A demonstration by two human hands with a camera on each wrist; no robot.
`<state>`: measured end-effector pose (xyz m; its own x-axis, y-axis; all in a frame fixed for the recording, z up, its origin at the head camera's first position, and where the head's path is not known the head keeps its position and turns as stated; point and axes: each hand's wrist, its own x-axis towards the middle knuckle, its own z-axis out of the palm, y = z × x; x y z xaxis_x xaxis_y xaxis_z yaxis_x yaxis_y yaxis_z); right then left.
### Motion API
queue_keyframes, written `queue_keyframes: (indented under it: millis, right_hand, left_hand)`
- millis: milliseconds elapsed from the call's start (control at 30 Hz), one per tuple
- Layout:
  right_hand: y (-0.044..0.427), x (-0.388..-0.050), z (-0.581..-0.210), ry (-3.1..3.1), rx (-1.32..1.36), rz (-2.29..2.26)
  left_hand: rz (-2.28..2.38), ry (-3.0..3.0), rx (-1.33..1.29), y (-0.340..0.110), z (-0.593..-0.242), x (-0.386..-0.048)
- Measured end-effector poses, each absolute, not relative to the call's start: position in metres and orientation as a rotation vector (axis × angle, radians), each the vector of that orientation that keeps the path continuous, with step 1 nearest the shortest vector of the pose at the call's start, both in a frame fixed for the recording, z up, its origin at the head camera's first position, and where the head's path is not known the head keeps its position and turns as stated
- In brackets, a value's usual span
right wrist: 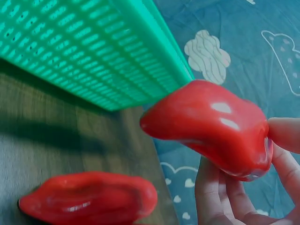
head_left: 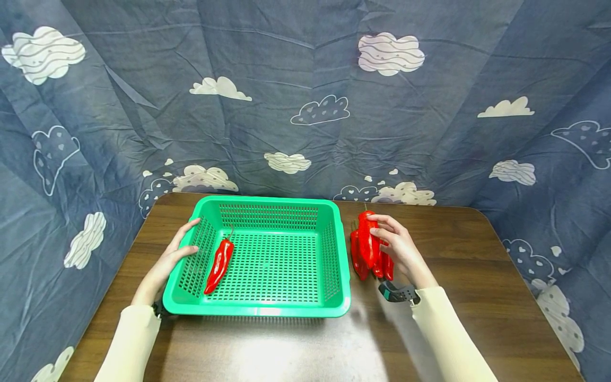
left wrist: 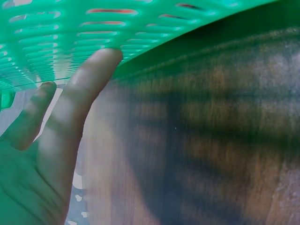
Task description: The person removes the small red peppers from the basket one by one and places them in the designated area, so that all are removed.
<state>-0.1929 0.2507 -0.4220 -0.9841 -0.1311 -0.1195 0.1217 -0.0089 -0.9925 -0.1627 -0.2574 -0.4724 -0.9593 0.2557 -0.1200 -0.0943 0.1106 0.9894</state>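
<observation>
A green plastic basket (head_left: 258, 311) stands on the table, with one red pepper (head_left: 219, 265) lying inside near its left wall. My left hand (head_left: 164, 260) rests against the basket's left side, its visible fingers fairly straight. In the left wrist view, fingers (left wrist: 70, 117) lie along the slotted wall. To the right of the basket, my right hand (head_left: 398, 246) pinches another red pepper (head_left: 367, 239) near its stem end; the right wrist view shows this pepper (right wrist: 215, 126) raised, tip toward the basket. Under it lie several more red peppers (head_left: 389, 268), partly covered.
The brown wooden table (head_left: 458, 297) extends to the right of the peppers and in front of the basket. A dark blue curtain (head_left: 305, 148) with cloud prints hangs behind and around it. A dark band (head_left: 398, 292) sits on the right wrist.
</observation>
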Motion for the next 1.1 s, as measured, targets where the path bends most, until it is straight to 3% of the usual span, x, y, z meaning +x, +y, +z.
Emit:
queue_keyframes:
  millis: [1100]
  right_hand:
    - [0.312, -0.179, -0.447, 1.997, 0.096, -2.263]
  left_hand:
    - [1.918, 2.141, 0.157, -0.257, -0.472, -0.163]
